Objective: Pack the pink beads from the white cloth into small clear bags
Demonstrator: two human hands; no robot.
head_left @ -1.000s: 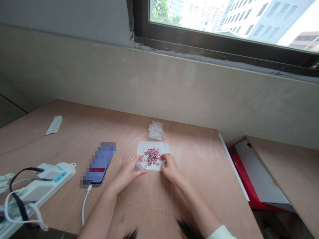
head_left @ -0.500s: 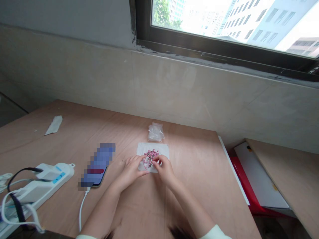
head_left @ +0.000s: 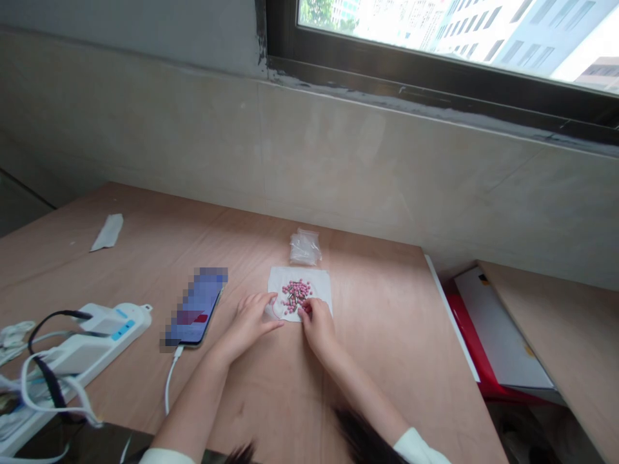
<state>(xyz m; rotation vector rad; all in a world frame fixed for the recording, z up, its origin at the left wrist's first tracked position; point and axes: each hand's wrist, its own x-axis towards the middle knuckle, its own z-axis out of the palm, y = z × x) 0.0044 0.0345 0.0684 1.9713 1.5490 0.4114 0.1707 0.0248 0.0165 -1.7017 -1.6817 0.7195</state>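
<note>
A small heap of pink and dark grey beads or capsules (head_left: 294,294) lies on a white paper sheet (head_left: 309,283), with a thin reddish ring (head_left: 277,310) at its lower left. My left hand (head_left: 249,325) rests at the sheet's left edge, its fingers beside the ring. My right hand (head_left: 316,328) sits at the lower edge of the heap, fingertips close together on the paper. Whether those fingertips pinch a small piece is hidden. Just behind the sheet lies a crumpled clear plastic bag (head_left: 305,248).
On the plywood table (head_left: 377,348), a phone (head_left: 196,306) with a pixelated screen lies left of my hands, its white cable trailing toward me. Further left are a white power strip (head_left: 113,335) and a white paper strip (head_left: 107,232). A red-and-white folder (head_left: 498,335) stands beyond the right edge.
My right hand has drawn back from over the heap to its lower edge, and my left hand has eased leftward. The view has tilted slightly, and the heap shows more fully.
</note>
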